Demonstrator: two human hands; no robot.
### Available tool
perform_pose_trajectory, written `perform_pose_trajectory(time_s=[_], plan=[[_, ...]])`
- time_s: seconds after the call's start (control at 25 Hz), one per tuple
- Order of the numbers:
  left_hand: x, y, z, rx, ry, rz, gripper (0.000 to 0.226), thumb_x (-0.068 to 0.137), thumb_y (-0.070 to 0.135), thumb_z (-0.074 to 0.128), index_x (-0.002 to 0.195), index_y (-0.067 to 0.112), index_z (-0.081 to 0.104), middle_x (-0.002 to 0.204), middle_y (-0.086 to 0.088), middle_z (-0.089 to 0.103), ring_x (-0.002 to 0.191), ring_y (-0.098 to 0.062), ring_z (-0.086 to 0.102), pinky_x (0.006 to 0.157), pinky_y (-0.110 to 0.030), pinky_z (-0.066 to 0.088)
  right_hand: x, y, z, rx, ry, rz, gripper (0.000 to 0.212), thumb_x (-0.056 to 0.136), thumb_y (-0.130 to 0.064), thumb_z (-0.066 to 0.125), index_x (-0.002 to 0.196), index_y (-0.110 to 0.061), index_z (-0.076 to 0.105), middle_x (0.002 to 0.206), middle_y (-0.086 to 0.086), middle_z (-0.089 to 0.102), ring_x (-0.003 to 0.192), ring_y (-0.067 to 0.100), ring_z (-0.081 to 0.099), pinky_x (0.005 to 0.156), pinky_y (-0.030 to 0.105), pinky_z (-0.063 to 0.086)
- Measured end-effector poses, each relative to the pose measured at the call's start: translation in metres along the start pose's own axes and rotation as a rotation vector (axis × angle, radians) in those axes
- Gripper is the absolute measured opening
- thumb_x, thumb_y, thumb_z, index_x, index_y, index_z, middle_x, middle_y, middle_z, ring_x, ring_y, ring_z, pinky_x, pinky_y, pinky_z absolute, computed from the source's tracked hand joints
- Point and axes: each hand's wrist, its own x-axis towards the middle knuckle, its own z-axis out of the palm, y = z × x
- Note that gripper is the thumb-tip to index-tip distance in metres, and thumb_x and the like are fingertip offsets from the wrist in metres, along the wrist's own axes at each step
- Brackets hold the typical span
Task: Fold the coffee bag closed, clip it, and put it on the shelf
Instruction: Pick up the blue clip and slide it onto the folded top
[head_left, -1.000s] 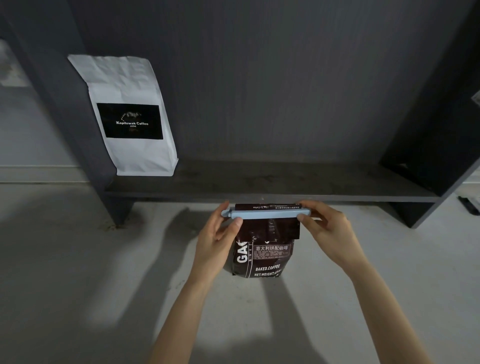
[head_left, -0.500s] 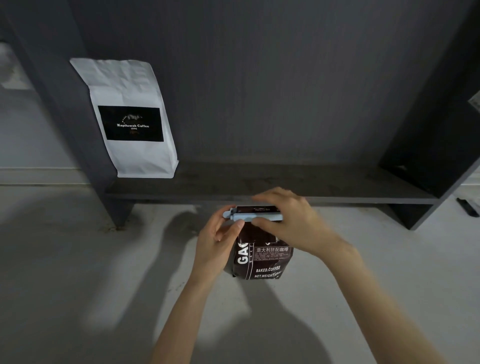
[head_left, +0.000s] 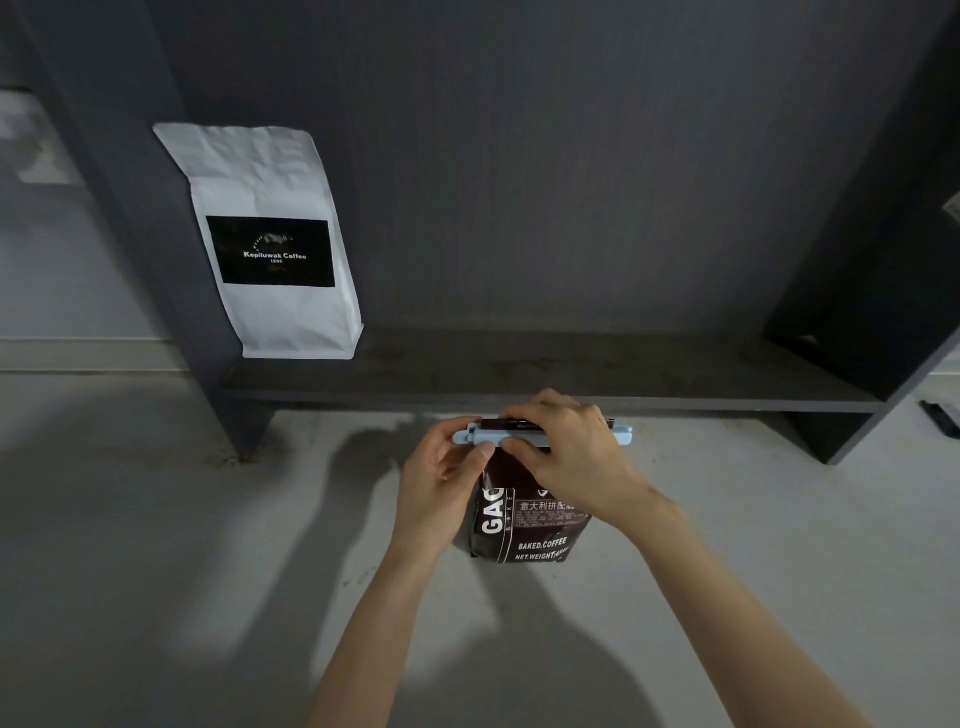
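Observation:
A dark brown coffee bag (head_left: 524, 525) with white lettering stands upright on the pale floor, just in front of the dark shelf (head_left: 519, 382). A long light-blue clip (head_left: 621, 435) lies across its folded top. My left hand (head_left: 441, 483) pinches the clip's left end between thumb and fingers. My right hand (head_left: 569, 452) lies over the middle of the clip, fingers curled over the bag's top and thumb at the front. The right hand hides most of the clip's middle.
A white coffee bag (head_left: 275, 244) with a black label stands at the left end of the shelf, against its upright side panel (head_left: 135, 208). The shelf board to its right is bare. A small dark object (head_left: 940, 418) lies on the floor at far right.
My right hand has slid from the clip's right end to its middle, covering it. The left hand has kept its hold on the left end. The bag has stayed where it stood.

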Motion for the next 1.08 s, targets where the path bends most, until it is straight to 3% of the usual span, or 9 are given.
perform_pose_trajectory(time_s=[0.16,0.36,0.56,0.64,0.8,1.0,1.08], plan=[[0.0012,0.0009,0.0003,-0.039,0.005,-0.032,0.024,0.080,0.004,0.060,0.082,0.028,0.056,0.087,0.005,0.065,0.074,0.008,0.062,0.067,-0.005,0.048,0.0009,0.0004,0.0023,0.002,0.019,0.008,0.031,0.084,-0.026,0.055,0.114,-0.017,0.056,0.114,0.005,0.059,0.106,0.022,0.053,0.097,0.035,0.030],[0.0001,0.0013,-0.0005,-0.007,0.004,-0.050,0.022,0.080,0.009,0.061,0.080,0.030,0.054,0.089,0.003,0.063,0.085,-0.008,0.060,0.065,-0.005,0.046,-0.0022,-0.0002,0.0054,-0.012,0.057,-0.002,0.032,0.086,-0.025,0.053,0.116,-0.017,0.055,0.114,0.005,0.057,0.109,0.022,0.049,0.092,0.031,0.024],[-0.0014,0.0014,-0.0006,0.077,0.035,-0.012,0.020,0.078,0.011,0.063,0.078,0.029,0.055,0.080,0.010,0.061,0.071,0.002,0.055,0.058,-0.003,0.040,-0.0035,-0.0002,0.0062,-0.021,0.081,-0.025,0.032,0.085,-0.023,0.054,0.116,-0.016,0.055,0.111,0.005,0.057,0.108,0.022,0.049,0.087,0.025,0.020],[-0.0011,-0.0007,-0.0006,0.068,0.046,-0.024,0.020,0.077,0.012,0.064,0.076,0.031,0.056,0.078,0.011,0.061,0.066,0.003,0.053,0.060,-0.005,0.041,-0.0040,-0.0001,0.0073,-0.030,0.087,-0.033,0.032,0.085,-0.023,0.054,0.116,-0.016,0.055,0.110,0.006,0.056,0.107,0.022,0.049,0.087,0.025,0.020],[-0.0016,-0.0032,0.0002,0.032,0.055,-0.045,0.021,0.077,0.011,0.065,0.077,0.031,0.057,0.083,0.005,0.063,0.082,-0.012,0.058,0.075,-0.020,0.045,-0.0041,0.0003,0.0067,-0.029,0.084,-0.047,0.031,0.085,-0.022,0.053,0.115,-0.015,0.055,0.110,0.007,0.056,0.106,0.022,0.048,0.088,0.026,0.022],[-0.0025,0.0027,-0.0022,0.004,-0.005,-0.068,0.021,0.079,0.010,0.062,0.080,0.030,0.056,0.092,-0.002,0.064,0.090,-0.015,0.059,0.074,-0.017,0.045,-0.0033,0.0008,0.0067,-0.030,0.081,-0.064,0.031,0.085,-0.021,0.054,0.115,-0.014,0.055,0.109,0.007,0.057,0.106,0.023,0.049,0.087,0.028,0.023],[-0.0019,0.0041,-0.0030,0.002,-0.026,-0.075,0.023,0.079,0.008,0.061,0.080,0.031,0.056,0.092,-0.001,0.063,0.088,-0.015,0.058,0.077,-0.022,0.045,-0.0040,0.0006,0.0067,-0.026,0.085,-0.071,0.031,0.085,-0.022,0.054,0.115,-0.014,0.055,0.109,0.007,0.056,0.106,0.022,0.049,0.084,0.025,0.019]])
